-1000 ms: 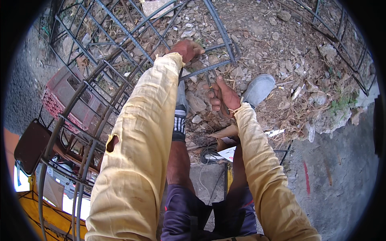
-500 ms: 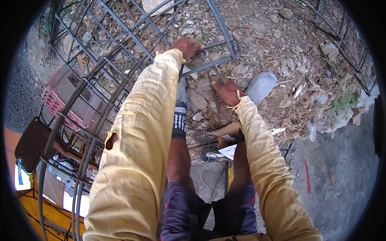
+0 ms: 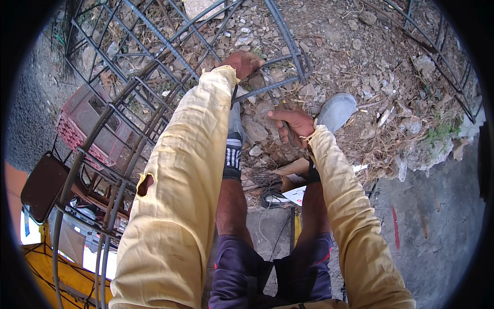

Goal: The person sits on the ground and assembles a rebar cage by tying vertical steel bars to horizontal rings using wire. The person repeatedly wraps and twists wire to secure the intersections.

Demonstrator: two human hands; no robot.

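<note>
My left hand [image 3: 244, 64] is closed at the near corner of a steel rebar cage [image 3: 282, 24], its fingers against a thin bent bar; the fingertips are partly hidden. Just below and to the right, my right hand [image 3: 296, 125] grips slim dark pliers [image 3: 291, 138], whose long handles run through the palm. The thumb points left across them. The tool's jaw end reaches up toward the cage's lower bar [image 3: 270, 86], and I cannot tell whether it touches.
Another rebar cage [image 3: 110, 170] stands at the left beside a pink plastic crate [image 3: 85, 121]. Rubble covers the ground [image 3: 339, 56]. Between my feet lie coiled wire [image 3: 271, 196] and an open cardboard box [image 3: 294, 172]. More bars [image 3: 437, 56] rise at the far right.
My right hand has turned and its fingers have shifted on the pliers, with the thumb now stretched left and the handles swung. My left hand stays at the cage corner.
</note>
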